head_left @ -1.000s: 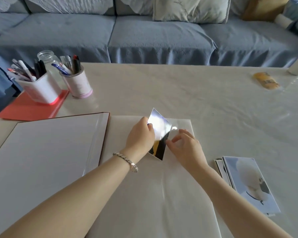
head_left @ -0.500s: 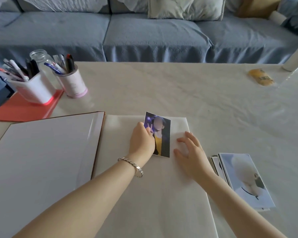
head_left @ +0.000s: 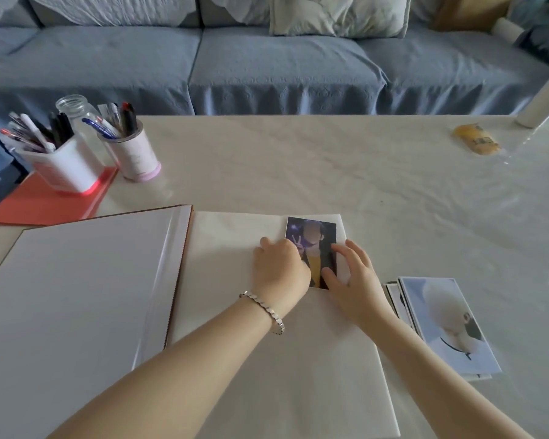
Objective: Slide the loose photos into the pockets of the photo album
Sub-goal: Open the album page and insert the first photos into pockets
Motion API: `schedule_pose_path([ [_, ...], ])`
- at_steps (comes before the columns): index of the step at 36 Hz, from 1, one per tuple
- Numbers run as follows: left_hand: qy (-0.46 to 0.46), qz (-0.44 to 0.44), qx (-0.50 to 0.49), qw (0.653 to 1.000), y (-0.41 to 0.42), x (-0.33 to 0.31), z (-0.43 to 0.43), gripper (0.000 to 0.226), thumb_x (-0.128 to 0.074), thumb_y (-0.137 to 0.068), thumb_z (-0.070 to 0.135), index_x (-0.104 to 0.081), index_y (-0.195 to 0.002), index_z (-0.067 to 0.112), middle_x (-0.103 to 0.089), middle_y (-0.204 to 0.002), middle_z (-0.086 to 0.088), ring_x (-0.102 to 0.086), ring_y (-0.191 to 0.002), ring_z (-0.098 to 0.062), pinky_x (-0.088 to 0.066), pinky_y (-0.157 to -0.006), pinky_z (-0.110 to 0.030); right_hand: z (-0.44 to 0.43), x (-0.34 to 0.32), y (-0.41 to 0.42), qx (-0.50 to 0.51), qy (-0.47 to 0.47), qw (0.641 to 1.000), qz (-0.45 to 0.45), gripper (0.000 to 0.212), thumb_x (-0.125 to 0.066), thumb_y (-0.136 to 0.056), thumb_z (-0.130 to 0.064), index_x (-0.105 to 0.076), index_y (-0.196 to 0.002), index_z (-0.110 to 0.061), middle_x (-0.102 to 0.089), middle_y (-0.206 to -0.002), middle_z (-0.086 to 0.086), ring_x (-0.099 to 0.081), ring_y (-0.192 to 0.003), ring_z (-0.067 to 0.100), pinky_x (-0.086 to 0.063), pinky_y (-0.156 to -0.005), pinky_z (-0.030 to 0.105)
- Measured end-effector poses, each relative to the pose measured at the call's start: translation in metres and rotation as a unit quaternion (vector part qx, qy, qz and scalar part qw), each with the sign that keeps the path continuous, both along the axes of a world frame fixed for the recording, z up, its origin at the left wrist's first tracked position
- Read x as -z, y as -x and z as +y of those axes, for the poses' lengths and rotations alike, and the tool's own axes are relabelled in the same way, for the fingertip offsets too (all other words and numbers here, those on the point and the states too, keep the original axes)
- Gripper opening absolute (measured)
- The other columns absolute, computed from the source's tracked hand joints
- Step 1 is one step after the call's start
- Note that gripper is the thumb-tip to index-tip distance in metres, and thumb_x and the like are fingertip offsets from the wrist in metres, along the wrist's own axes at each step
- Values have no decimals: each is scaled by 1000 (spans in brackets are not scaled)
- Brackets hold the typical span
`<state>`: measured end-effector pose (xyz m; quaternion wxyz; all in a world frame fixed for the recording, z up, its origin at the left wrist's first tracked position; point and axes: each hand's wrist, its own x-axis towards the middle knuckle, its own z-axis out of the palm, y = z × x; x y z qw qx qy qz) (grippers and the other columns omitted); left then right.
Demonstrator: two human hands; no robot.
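Portrait photo (head_left: 314, 239) lies flat near the far right corner of the album's right page (head_left: 235, 236), long axis pointing away from the person, both hands equally near — left hand (head_left: 279, 270) curled at its left edge, grip unclear, right hand (head_left: 357, 280) spread flat on its right edge.

You're in a home living room. Just beyond your table draped in a cream cloth (head_left: 330, 172) runs a long blue-grey quilted fabric sofa (head_left: 267, 64) with a pale patterned cushion (head_left: 336, 14) propped on it. On the table, a white square plastic pen holder (head_left: 67, 172) and a round white cup of pens (head_left: 137, 153) stand near an open white-paged photo album (head_left: 76, 296).
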<state>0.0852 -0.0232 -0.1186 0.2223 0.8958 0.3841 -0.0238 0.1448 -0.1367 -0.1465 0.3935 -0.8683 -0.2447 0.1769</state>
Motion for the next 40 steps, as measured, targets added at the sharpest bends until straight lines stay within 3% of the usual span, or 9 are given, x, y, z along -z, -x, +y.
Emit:
schedule_pose_path([
  [9,222,-105,-69,967,-1,-7,-3,16,-49,-88,18,-59,-94,8,-46,-67,1,-43,-59,-15,-32,-49,-25,3,-1,-3,23,1,1000,9,48,-57,-91,-26,-44,-137,-16,-33,-148,-4,-37,-129,12,-26,-91,13],
  [12,237,-122,-86,960,1,-8,1,7,-53,-89,18,-51,-84,22,-47,-77,7,-49,-75,-18,-36,-58,-22,1,-3,-6,26,-5,1000,13,46,-58,-91,-24,-45,-135,-16,-38,-145,-4,-40,-127,11,-26,-91,11],
  [15,260,-139,-130,947,1,-6,9,46,-62,-86,23,-47,-128,13,-53,-123,-3,-50,-114,-24,-35,-78,-20,-1,-6,-7,19,1,1000,9,48,-60,-89,-18,-46,-134,-14,-38,-144,-3,-42,-125,12,-25,-88,8],
  [20,176,-119,-69,975,1,0,6,40,-63,-86,25,-45,-120,14,-61,-108,-4,-54,-91,-20,-39,-73,-25,-11,-14,-4,-49,33,998,-31,40,-60,-89,-14,-52,-128,-12,-40,-140,-2,-46,-105,8,-27,-74,-1],
  [24,115,-146,-3,983,4,3,3,26,-61,-88,19,-46,-109,15,-59,-98,-5,-54,-84,-19,-38,-66,-20,-33,-24,-9,-16,81,990,-118,44,-62,-88,-24,-52,-131,-16,-35,-148,0,-42,-129,21,-31,-99,22],
  [28,18,-128,59,990,9,5,0,58,-60,-89,20,-30,-139,13,-41,-129,-8,-43,-116,-24,-39,-90,-25,-74,-28,-13,29,243,951,-191,51,-47,-94,-38,-41,-139,-14,-26,-152,9,-22,-140,25,-15,-107,27],
  [33,33,-191,46,980,22,5,-9,52,-54,-91,14,-34,-138,12,-38,-133,-8,-33,-125,-21,-27,-97,-19,-112,-9,0,45,378,905,-191,64,-36,-92,-52,-34,-137,-8,-38,-139,16,-27,-134,29,-21,-111,33],
  [36,72,-223,64,970,34,2,-14,45,-55,-89,10,-43,-132,13,-42,-122,-1,-38,-121,-16,-26,-92,-11,-119,0,6,48,353,909,-218,54,-33,-87,-44,-60,-103,0,-62,-101,20,-57,-102,37,-46,-91,43],
  [40,104,-255,81,958,52,-3,-20,35,-55,-89,7,-52,-123,16,-42,-109,9,-46,-110,-9,-37,-92,-17,-121,7,11,27,348,904,-248,37,-65,-68,-34,-66,-77,2,-63,-73,21,-64,-73,37,-55,-71,42],
])
